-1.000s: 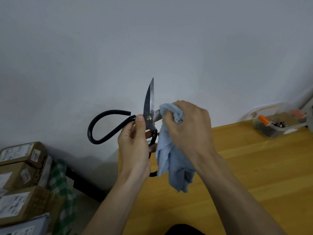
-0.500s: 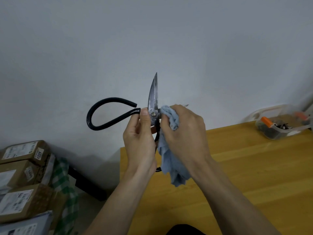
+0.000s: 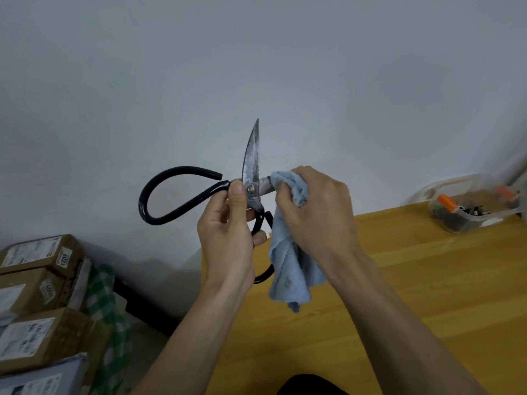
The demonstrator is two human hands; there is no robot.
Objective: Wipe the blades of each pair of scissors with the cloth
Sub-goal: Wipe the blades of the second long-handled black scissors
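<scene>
Fingers (image 3: 288,201) of the right hand (image 3: 319,215), pinching the cloth (image 3: 291,269), have slid outward along 1 blade while the left hand (image 3: 228,238) grips the scissors (image 3: 252,163), suggesting another wiping stroke.

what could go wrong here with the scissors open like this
The upright blade stands bare, its point exposed beside the right hand rubbing the other blade with the blue cloth; a slip could cut fingers. The left hand grips near the pivot, so closing blades might pinch its thumb.

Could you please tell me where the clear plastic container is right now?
In the head view, the clear plastic container with orange clips sits at the far right on the yellow wooden table, near the grey wall.
</scene>
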